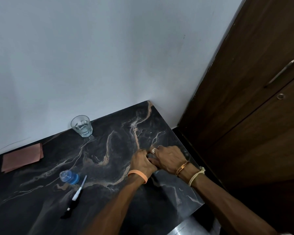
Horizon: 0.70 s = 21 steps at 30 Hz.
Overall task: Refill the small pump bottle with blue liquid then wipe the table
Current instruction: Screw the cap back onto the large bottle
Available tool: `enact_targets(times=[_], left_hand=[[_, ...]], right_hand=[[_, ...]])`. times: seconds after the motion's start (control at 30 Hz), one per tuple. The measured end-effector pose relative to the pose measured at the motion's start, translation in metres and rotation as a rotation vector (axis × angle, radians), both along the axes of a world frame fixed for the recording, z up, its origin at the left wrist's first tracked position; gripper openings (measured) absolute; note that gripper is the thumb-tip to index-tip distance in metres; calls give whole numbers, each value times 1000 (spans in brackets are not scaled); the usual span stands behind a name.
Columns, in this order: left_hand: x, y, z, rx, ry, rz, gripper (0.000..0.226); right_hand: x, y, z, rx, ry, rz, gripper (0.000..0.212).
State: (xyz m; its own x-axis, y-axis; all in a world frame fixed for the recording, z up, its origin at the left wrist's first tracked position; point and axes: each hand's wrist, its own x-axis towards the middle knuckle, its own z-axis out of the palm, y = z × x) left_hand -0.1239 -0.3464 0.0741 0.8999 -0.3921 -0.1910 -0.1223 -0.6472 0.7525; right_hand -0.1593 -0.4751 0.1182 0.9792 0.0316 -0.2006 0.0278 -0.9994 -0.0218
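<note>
**Bottle open, pump out, hands busy off to the side**

Bottle sits on the table near the left front, neck uncapped and some blue showing low inside. Can't tell the fill level, or whether it stands dead upright. Pump lies flat just beside it with the dip tube pointing away. My guess is it was parked there to keep the neck free for pouring.

Left hand and right hand are pressed together near the table's right edge, well apart from the bottle. Fingers are curled over something dark between them. I can't tell what it is or whether either hand is actually clamped on it. It could be the refill's cap or seal, but that's only a guess.

Glass of clear liquid is back against the wall, out of the work zone. Pink cloth is folded at the far left, likely staged for the wipe.

Judgement: the refill isn't finished, with the pump not refitted and the wipe not started. The open bottle is a tip risk if an arm sweeps left.
</note>
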Motion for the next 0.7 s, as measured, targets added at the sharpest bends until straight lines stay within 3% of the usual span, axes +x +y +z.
enact_targets(times=[0.13, 0.27, 0.4, 0.57, 0.7], left_hand=[[-2, 0, -1, -27, 2, 46, 37], [-2, 6, -2, -47, -7, 60, 41], [-3, 3, 0, -60, -5, 60, 44], [-5, 4, 0, -52, -1, 62, 49], [-7, -1, 2, -62, 23, 77, 48]], right_hand=[[5, 9, 1, 51, 38, -91, 45], [0, 10, -4, -21, 6, -11, 47], [0, 14, 1, 156, 34, -196, 44], [-5, 14, -1, -11, 12, -66, 46], [-2, 13, 3, 67, 39, -173, 42]])
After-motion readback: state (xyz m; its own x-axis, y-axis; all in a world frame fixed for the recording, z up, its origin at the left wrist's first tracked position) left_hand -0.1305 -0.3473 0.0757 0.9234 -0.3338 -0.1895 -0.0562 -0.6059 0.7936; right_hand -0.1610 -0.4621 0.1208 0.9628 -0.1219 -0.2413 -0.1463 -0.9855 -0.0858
